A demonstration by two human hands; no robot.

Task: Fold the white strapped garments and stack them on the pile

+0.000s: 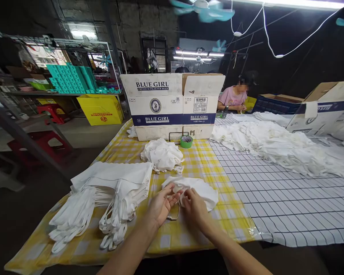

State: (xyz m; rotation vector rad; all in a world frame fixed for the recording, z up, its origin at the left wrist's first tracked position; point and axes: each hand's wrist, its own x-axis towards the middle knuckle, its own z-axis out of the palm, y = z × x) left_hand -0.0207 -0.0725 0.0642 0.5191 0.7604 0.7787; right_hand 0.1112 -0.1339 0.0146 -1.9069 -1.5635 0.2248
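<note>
A white cloth piece (202, 190) lies bunched on the yellow checked table cover, with a thin strap loop (174, 217) hanging towards me. My right hand (195, 208) is closed at the near edge of this piece, its fingertips pinching the fabric. Palm up, my left hand (163, 204) rests against the left side of the cloth, fingers apart and thumb near the edge. To the left is a neat stack of white cloth pieces (111, 173) with long strap loops drooping towards the table's front. Behind my hands sits a loose white cloth heap (162, 154).
A large beer carton (157, 105) stands at the back of the table, a green tape roll (186, 141) before it. On the right, a wide white cloth pile (278, 147) covers part of the grid-patterned cover (255, 194). Another person (232, 97) sits beyond.
</note>
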